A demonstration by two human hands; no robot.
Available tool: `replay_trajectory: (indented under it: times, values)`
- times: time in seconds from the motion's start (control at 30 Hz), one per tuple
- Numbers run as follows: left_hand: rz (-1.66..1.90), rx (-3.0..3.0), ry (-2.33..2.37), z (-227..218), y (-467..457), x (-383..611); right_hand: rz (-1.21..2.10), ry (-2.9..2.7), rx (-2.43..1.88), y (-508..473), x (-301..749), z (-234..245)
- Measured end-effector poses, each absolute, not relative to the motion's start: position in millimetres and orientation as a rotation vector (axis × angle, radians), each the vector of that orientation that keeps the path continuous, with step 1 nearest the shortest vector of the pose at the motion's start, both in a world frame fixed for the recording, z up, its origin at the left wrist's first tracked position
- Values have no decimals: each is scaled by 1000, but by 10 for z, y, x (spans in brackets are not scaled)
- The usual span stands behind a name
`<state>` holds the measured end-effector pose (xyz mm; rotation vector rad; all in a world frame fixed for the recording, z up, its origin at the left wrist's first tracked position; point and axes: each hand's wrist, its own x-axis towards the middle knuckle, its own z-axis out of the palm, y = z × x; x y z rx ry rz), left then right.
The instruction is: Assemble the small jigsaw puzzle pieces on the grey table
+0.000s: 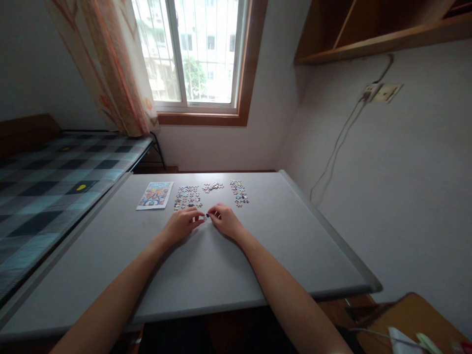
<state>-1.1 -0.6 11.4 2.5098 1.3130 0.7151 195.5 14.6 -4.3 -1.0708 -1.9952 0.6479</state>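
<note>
Puzzle pieces (205, 216), two tiny ones, pinched tip to tip low over the grey table (206, 280), roughly midway between its left and right edges and nearer the far edge than the near one. Left hand (182, 223) curled palm-down, thumb and forefinger closed on a pale piece. Right hand (225, 221) curled the same way, thumb and forefinger closed on a darker piece, other fingers of both hands loosely bent. Held pair meeting between the fingertips along a line parallel to the table's near edge, each piece too small to show a long axis or which way its tabs point. Past the hands, toward the far edge, three loose groups laid flat: a squarish cluster (188, 197) just beyond the left hand, a small scatter (213, 187) closest to the far edge, and a narrow strip (239, 193) running near to far beyond the right hand. Printed picture card (155, 195) flat on the tabletop left of the squarish cluster, colourful with much blue, its lettering too blurred to read. Checked bed cover (44, 196) in blue, grey and black along the table's left edge, with a small yellow object (81, 187) lying on it. Barred window (199, 54) and patterned curtain (114, 69) beyond the far edge, wall socket (381, 92) with trailing cable on the wall by the right edge, wooden shelf (368, 34) above.
</note>
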Motion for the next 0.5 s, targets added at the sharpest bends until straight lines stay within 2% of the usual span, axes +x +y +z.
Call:
replay_trajectory:
  times: [0.5]
  values:
    - [747, 2505, 1295, 106, -7, -16, 879, -1892, -1122, 118, 1958, 42]
